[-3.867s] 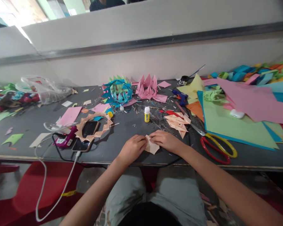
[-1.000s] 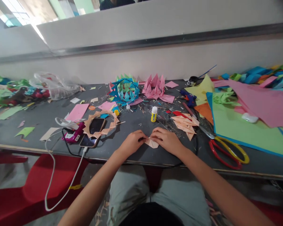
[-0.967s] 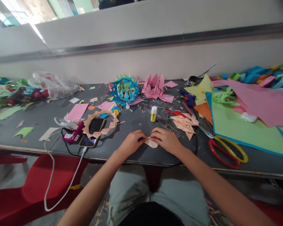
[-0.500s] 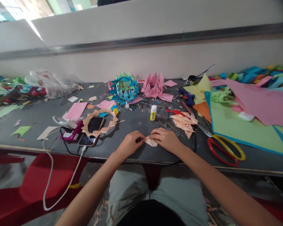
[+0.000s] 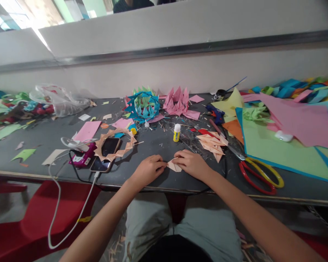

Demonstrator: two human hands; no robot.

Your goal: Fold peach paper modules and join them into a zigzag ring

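Observation:
A small folded piece of peach paper (image 5: 174, 166) lies on the dark table near its front edge. My left hand (image 5: 151, 169) pinches its left corner, thumb and fingers together. From the other side my right hand (image 5: 190, 163) presses its fingertips onto the paper's upper right part and covers some of it. Just beyond stands an upright glue stick (image 5: 176, 133) with a white cap. To the right lies a pile of folded peach paper pieces (image 5: 212, 142). A ring of joined peach pieces (image 5: 129, 146) rests over phones at the left.
Scissors (image 5: 258, 171) with red and yellow handles lie at the right, beside stacked coloured sheets (image 5: 276, 138). Blue (image 5: 153, 105) and pink (image 5: 177, 102) folded-paper models stand at the back. A purple power adapter (image 5: 83, 155) trails a white cable (image 5: 56, 218) over the table edge.
My left hand's fingers have closed in at the paper's left corner. My right hand's fingers have shifted slightly on the paper, which stays in place.

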